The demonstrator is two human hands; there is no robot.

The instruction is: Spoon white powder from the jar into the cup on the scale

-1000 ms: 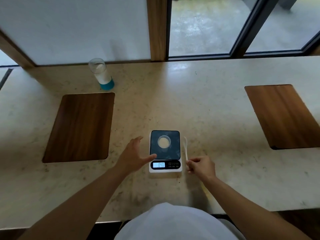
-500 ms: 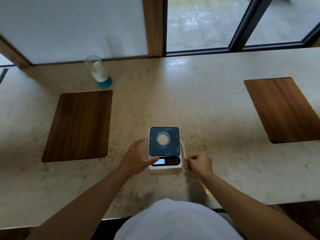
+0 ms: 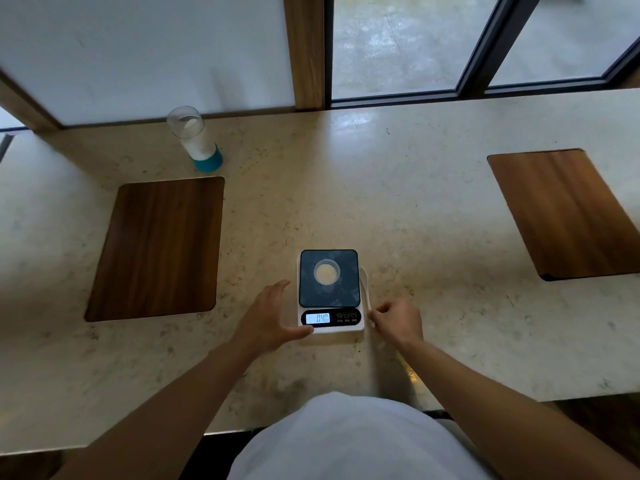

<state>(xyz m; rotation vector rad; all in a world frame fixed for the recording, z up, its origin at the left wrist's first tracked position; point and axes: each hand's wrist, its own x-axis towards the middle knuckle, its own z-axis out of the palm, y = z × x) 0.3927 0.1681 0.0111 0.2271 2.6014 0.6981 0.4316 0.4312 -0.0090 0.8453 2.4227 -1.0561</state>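
Observation:
A small kitchen scale [image 3: 329, 317] with a dark platform and a lit display sits on the counter in front of me. A clear cup [image 3: 326, 271] holding white powder stands on its platform. My left hand [image 3: 268, 320] lies open at the scale's left side, thumb touching its front left corner. My right hand [image 3: 398, 320] pinches the handle of a white spoon [image 3: 364, 284] that lies along the scale's right edge. The clear jar [image 3: 194, 138] with white powder and a blue base stands open far back left.
Two dark wooden boards lie on the beige stone counter [image 3: 415, 209], one at the left [image 3: 156, 247], one at the far right [image 3: 568, 213]. Windows and a wooden post run along the counter's back edge. My white-clothed torso is at the near edge.
My left thumb has moved onto the scale's front left corner. My right hand with the spoon has come in against the scale's right side. The camera view shifted slightly.

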